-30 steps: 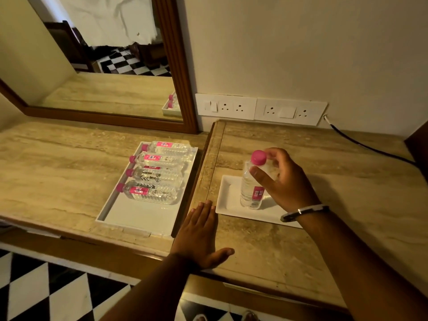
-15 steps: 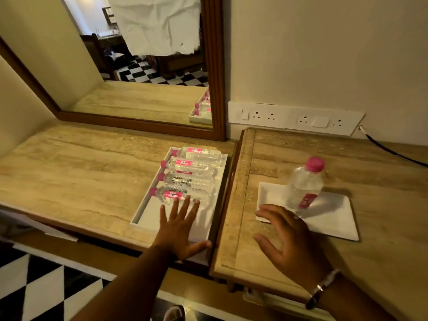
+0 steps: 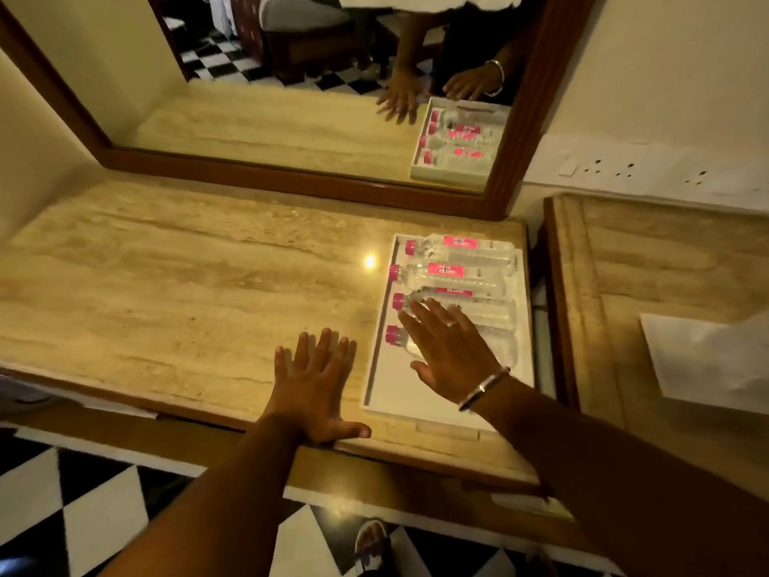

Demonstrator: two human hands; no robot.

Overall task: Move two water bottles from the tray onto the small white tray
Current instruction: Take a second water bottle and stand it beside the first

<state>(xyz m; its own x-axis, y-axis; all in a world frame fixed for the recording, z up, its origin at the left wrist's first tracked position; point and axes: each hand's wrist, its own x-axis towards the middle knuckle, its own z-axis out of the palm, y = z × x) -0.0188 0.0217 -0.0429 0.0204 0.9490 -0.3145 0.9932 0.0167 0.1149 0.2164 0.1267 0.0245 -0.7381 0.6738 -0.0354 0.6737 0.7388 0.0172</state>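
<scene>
a stone-patterned surface [image 3: 174, 285] fills the left, with a wood-framed mirror [image 3: 291, 177] behind it on the wall. the left hand [image 3: 312, 381] lies flat on the surface near its front edge, fingers spread wide, holding nothing; half a second ago it lay at the near end of the tray. just right of it sits the long white tray [image 3: 399, 393] with four water bottles [image 3: 457, 276] lying on their sides, pink caps pointing toward the left hand. the right hand [image 3: 449, 351], open with fingers spread and a bracelet [image 3: 484, 387] at the wrist, hovers over the two nearest bottles, gripping neither; earlier it was over by the other tray. the bottles are clear plastic with pink labels. far right of that hand, on a second surface, a corner of the small white tray [image 3: 707, 360] shows, blurred.
</scene>
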